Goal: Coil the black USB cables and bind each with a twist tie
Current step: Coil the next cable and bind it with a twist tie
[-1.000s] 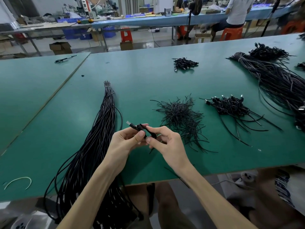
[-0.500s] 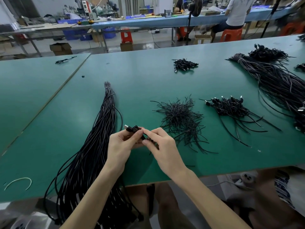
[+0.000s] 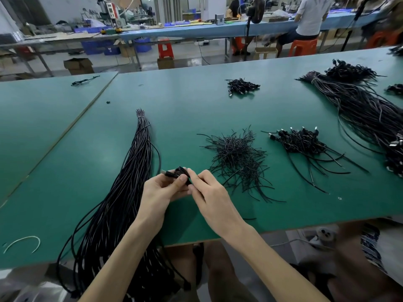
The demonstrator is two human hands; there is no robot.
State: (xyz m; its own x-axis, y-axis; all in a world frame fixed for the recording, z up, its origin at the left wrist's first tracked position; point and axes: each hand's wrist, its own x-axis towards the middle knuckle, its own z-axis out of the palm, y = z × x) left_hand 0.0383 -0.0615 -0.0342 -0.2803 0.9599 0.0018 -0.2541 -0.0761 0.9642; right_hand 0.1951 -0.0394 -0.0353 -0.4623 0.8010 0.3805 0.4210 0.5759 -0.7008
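A small coiled black USB cable [image 3: 179, 172] is held between both hands just above the green table [image 3: 196, 105]. My left hand [image 3: 162, 190] grips the coil, and its plug pokes out to the upper left. My right hand [image 3: 207, 188] pinches the coil from the right with thumb and fingers; whether a twist tie is between them I cannot make out. A long bundle of uncoiled black cables [image 3: 122, 203] lies to the left and hangs over the near edge. A loose heap of black twist ties [image 3: 237, 155] lies just right of my hands.
A pile of bound coils [image 3: 298, 141] sits right of the ties, a smaller pile [image 3: 242, 86] farther back. Another large cable bundle [image 3: 368, 114] runs along the far right. A white wire loop [image 3: 23, 243] lies near the front left edge. A person sits at a bench behind.
Both hands have closed in around the cable, and the coil is now more bunched between the fingers. The plug end sticks out less than before.
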